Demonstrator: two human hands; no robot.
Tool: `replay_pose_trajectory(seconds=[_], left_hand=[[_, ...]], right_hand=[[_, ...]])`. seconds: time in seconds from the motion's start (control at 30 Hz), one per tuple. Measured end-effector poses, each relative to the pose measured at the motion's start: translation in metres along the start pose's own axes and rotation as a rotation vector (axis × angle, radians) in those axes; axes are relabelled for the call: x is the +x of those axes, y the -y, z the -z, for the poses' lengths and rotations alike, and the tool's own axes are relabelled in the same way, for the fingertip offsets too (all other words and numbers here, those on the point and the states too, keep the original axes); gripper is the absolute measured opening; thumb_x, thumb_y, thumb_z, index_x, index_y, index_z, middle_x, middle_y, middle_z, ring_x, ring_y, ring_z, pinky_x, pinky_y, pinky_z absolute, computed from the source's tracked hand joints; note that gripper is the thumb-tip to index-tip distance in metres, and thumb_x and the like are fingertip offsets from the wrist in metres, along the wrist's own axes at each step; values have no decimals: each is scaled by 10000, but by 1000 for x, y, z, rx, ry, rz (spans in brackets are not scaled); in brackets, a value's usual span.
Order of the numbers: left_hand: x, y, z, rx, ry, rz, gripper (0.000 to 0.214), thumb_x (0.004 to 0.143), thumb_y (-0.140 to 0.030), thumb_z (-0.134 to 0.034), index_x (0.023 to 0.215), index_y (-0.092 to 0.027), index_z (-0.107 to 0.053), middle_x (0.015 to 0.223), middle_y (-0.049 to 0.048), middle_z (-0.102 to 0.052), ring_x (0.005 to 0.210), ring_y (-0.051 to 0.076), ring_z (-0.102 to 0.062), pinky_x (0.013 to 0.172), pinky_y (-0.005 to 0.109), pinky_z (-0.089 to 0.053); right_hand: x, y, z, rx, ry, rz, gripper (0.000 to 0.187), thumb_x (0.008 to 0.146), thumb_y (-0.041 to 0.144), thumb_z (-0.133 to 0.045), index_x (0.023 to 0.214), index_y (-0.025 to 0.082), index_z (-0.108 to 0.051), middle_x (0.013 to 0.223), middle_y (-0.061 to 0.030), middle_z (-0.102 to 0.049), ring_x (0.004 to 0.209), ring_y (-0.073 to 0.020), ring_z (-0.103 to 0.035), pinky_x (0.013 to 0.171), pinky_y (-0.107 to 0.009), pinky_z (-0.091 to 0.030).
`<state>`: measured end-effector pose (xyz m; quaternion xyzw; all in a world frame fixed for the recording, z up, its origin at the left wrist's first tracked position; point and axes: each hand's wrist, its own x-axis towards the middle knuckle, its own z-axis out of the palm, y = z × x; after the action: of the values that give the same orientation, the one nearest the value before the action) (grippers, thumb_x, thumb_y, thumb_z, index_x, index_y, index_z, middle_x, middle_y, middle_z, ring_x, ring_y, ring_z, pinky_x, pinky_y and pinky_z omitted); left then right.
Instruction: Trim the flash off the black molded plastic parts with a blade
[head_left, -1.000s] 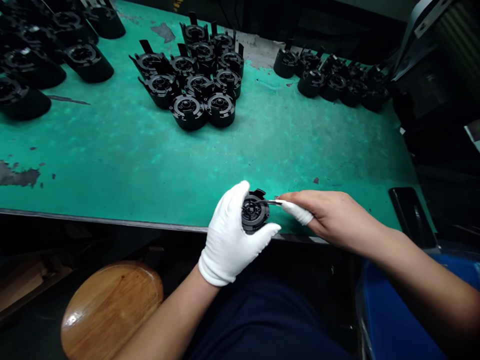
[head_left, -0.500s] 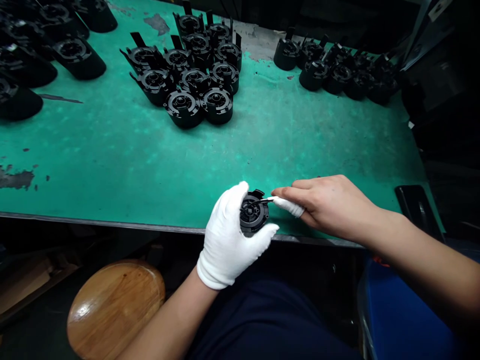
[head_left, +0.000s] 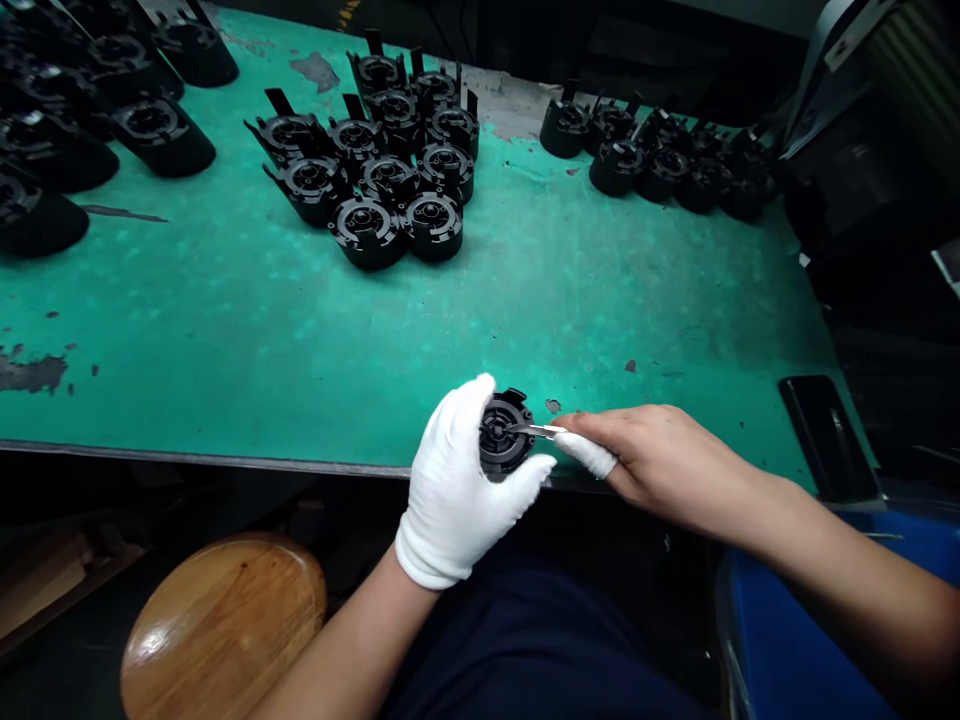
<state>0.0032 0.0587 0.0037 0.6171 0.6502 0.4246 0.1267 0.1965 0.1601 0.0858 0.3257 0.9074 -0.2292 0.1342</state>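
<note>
My left hand, in a white glove, curls round a round black plastic part at the table's front edge. The part's ringed, ribbed face is turned up, and glove fingers hide its left side. My bare right hand has a white wrap on the thumb. Between thumb and forefinger it pinches a thin, pointed metal blade. The blade's tip reaches over the middle of the part; whether it touches the face I cannot tell. Its rear end is hidden in my hand.
Several black cylindrical housings stand grouped on the green table, with more at the back right and far left. A black phone-like slab lies at right. Below are a wooden stool and a blue bin.
My right hand has moved down and slightly right, and the blade now lies at a different angle over the part. My left hand keeps its hold. The view has shifted slightly.
</note>
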Motion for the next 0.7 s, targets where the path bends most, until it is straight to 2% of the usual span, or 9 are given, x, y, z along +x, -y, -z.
replay_pose_trajectory(seconds=[0.1,0.23,0.33,0.43,0.57,0.63,0.7], left_hand=[[0,0,-1,2,-16,-5,821,752,-417,-789,1421,-142,-403,1387,193,-559,1321,326,-535,1116,495,-462],[0,1,-1,3,-12,-5,822,751,-439,-799,1415,-146,-414,1405,193,-548,1332,328,-527,1124,496,-455],[0,0,-1,0,-22,2,810,753,-438,-798,1407,-137,-425,1391,191,-559,1319,322,-540,1122,481,-460],[0,-1,-1,-8,-24,17,814,755,-444,-795,1408,-129,-424,1378,186,-568,1313,310,-545,1131,461,-453],[0,0,-1,-5,-17,12,824,751,-452,-799,1420,-151,-423,1415,182,-545,1337,313,-525,1142,466,-441],[1,1,-1,-6,-19,23,819,751,-460,-799,1417,-157,-431,1414,179,-548,1333,312,-529,1141,467,-441],[1,0,-2,-7,-30,53,825,747,-481,-798,1417,-161,-438,1406,174,-556,1324,312,-538,1140,466,-442]], right_hand=[[-5,8,-10,9,7,-55,475,883,116,-498,1321,267,-602,1140,-58,-756,960,-252,-729,760,-309,-529],[-13,15,-18,88,11,-48,417,918,128,-489,1294,253,-620,1060,-66,-773,952,-244,-731,790,-302,-533],[-16,15,-24,144,-66,-54,427,923,152,-499,1313,284,-611,1093,-49,-766,968,-243,-727,828,-318,-539],[-16,15,-31,108,-125,-97,466,905,142,-490,1338,274,-601,1144,-64,-751,1002,-270,-718,859,-366,-542],[-14,17,-33,122,-60,-89,541,856,79,-470,1363,234,-577,1150,-93,-745,1020,-289,-711,849,-374,-537],[-13,16,-32,172,-44,-70,512,857,77,-474,1319,252,-609,1119,-76,-755,999,-286,-715,829,-367,-532],[-13,14,-32,291,-84,-59,434,888,107,-489,1257,278,-642,1088,-44,-762,965,-262,-717,821,-347,-524]])
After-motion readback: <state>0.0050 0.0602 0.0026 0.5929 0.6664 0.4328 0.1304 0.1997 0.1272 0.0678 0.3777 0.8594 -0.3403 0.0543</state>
